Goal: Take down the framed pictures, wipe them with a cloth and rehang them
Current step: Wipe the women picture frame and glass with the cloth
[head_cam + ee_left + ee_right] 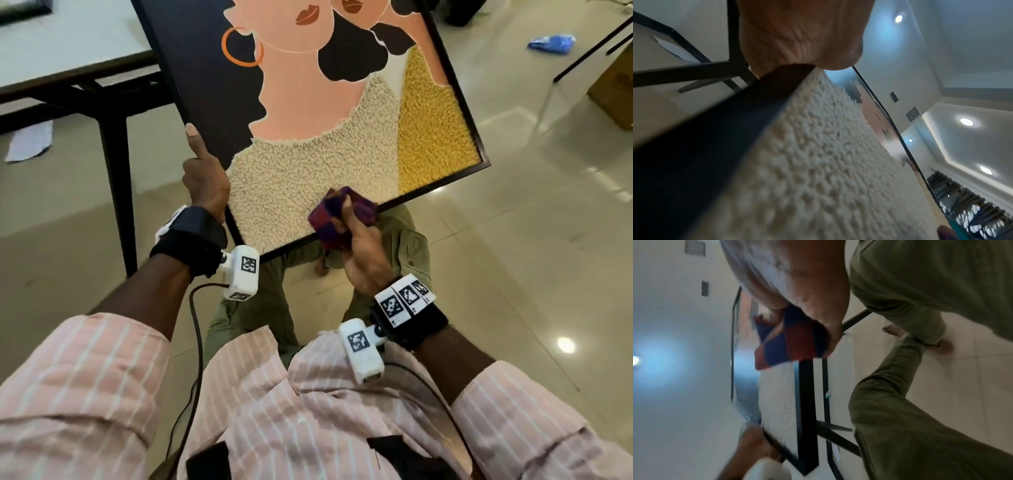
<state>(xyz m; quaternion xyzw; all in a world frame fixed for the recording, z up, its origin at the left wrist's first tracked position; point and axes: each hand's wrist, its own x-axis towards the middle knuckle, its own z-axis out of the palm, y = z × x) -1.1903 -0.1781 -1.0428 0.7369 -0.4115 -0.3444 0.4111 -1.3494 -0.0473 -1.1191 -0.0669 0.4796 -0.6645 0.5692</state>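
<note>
step: wiping framed picture [308, 113], off the wall
left hand [205, 178]: grips frame's left edge
right hand [359, 253]: clutches bunched cloth [337, 214] at bottom edge
next: likely sweep cloth along frame, steady grip

Count: one framed picture [308, 113]; one cloth [337, 219]; two hands, left hand [205, 178], right hand [363, 253]; one table [68, 54]; one cardboard box [613, 85].

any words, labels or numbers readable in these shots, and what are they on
No readable text anywhere.
Wrist camera tags: black-and-white square codes only, no letters.
Cardboard box at the right edge: a dark print, cut off and too blurred to read.
Framed picture: artwork only, no writing.
</note>
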